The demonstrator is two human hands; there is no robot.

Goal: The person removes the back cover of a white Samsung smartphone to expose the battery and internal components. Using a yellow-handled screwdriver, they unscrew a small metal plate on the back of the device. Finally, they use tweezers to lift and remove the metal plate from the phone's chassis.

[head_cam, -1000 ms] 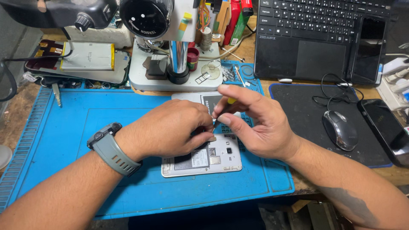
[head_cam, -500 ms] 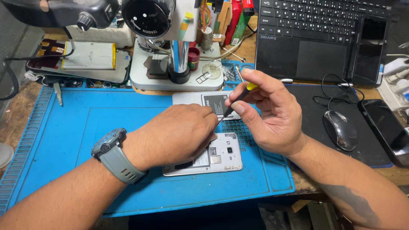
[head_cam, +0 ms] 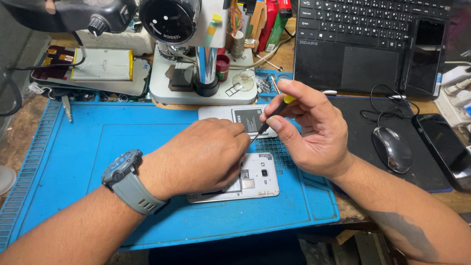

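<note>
An opened white phone [head_cam: 255, 182] lies back-up on the blue work mat [head_cam: 98, 142], its inner parts showing. My left hand [head_cam: 201, 154] rests on the phone and pins it down, covering most of its left half. My right hand [head_cam: 309, 130] pinches a small screwdriver [head_cam: 272, 117] with a yellow-capped black handle; its tip points down-left and meets the fingertips of my left hand just above the phone. A grey phone battery [head_cam: 248, 118] lies on a white back cover [head_cam: 216, 114] just beyond the hands. A grey watch is on my left wrist.
A microscope stand [head_cam: 201, 73] rises behind the mat. A laptop [head_cam: 368, 44] with a dark phone [head_cam: 426, 56] leaning on it sits at the back right. A mouse [head_cam: 392, 148] and another dark phone [head_cam: 446, 147] lie right. A disassembled device [head_cam: 98, 68] lies back left.
My right hand has risen and drawn back to the right with the screwdriver, tilting it more steeply. My left hand has shifted slightly to the right over the phone.
</note>
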